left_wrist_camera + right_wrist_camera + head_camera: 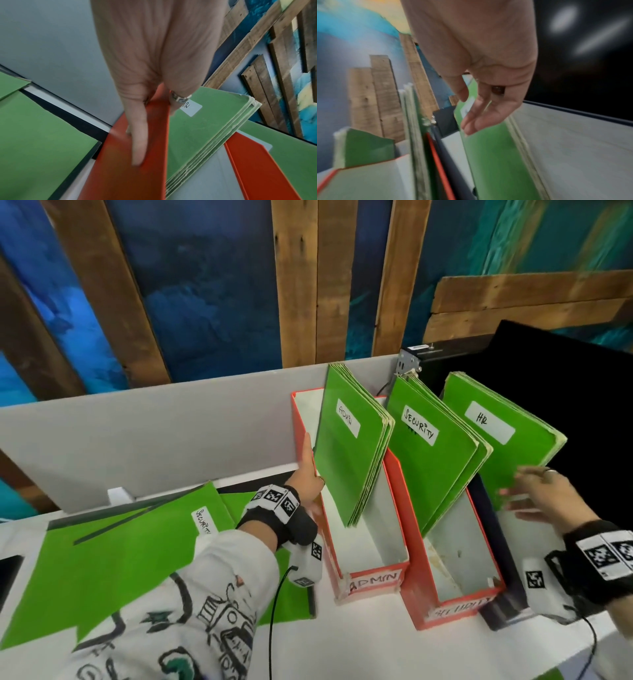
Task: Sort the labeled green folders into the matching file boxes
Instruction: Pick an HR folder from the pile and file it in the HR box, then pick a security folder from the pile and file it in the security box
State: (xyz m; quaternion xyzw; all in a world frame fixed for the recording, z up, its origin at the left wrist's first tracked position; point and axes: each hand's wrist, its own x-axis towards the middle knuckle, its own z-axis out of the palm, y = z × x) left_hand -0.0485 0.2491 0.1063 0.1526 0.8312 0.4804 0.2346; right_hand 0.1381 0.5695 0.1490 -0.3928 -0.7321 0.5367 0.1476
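- We count three file boxes side by side on the white counter (359, 645): an orange cardboard box lettered ADMIN (371, 578), an orange box with a blurred front label (445, 611), and a dark navy box (493, 616) at the right.
- We log a stack of green card folders labelled ADMIN (349, 460) leaning in the first box, a stack labelled SECURITY (435, 470) in the second, and a stack labelled HR (503, 446) in the third.
- We find loose green folders (113, 556) lying flat on the counter left of the boxes; the topmost reads SECURITY.
- We see the left hand (306, 474) on the left wall of the ADMIN box: fingers (139, 146) straight and laid flat along the orange outer face, thumb inside against the ADMIN stack.
- We see the right hand (541, 498), blurred, at the lower front of the HR stack, fingers (476, 121) straight, close together, tips touching the green cover.
- We note a grey partition board (144, 440) behind the counter.
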